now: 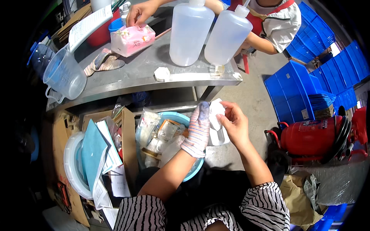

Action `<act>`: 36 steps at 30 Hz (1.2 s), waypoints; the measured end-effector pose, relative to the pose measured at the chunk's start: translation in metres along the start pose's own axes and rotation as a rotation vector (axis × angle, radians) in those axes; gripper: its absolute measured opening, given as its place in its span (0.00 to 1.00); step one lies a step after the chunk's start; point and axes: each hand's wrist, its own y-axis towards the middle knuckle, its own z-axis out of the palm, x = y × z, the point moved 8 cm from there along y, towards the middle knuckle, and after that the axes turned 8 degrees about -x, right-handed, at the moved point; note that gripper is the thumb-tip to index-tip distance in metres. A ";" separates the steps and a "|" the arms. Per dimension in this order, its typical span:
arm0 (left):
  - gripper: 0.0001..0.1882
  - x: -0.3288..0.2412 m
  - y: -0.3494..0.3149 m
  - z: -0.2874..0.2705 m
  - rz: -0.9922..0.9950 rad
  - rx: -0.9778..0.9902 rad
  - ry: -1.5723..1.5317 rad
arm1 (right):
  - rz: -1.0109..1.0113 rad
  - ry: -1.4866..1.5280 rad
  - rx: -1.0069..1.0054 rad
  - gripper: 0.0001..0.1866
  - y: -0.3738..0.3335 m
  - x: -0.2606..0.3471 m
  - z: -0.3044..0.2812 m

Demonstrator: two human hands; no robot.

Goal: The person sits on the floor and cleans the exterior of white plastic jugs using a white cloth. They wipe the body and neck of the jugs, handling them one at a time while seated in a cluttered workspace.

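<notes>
In front of me, my left hand (197,133), in a striped knit glove with a bluish smudge, is closed on a white plastic part (219,139). The part is an oblong casing with a grey recess near its lower end. Bare and closed, my right hand (237,125) pinches a soft white piece (215,109), apparently tissue, against the part's upper end. Some fingertips of the left hand are hidden behind the part. Below the left wrist stands a light-blue basin (199,164) with bagged items and small white parts in it.
On the metal table (142,73) stand two translucent bottles (189,36), a measuring jug (68,73) and a pink tissue pack (133,40). A co-worker's hand (142,13) touches the pack. Blue crates (289,92) and a red tank (308,136) stand right.
</notes>
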 end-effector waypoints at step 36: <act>0.17 -0.011 0.023 -0.030 -0.076 -0.093 -0.143 | -0.446 -0.844 -0.053 0.17 0.114 0.072 0.021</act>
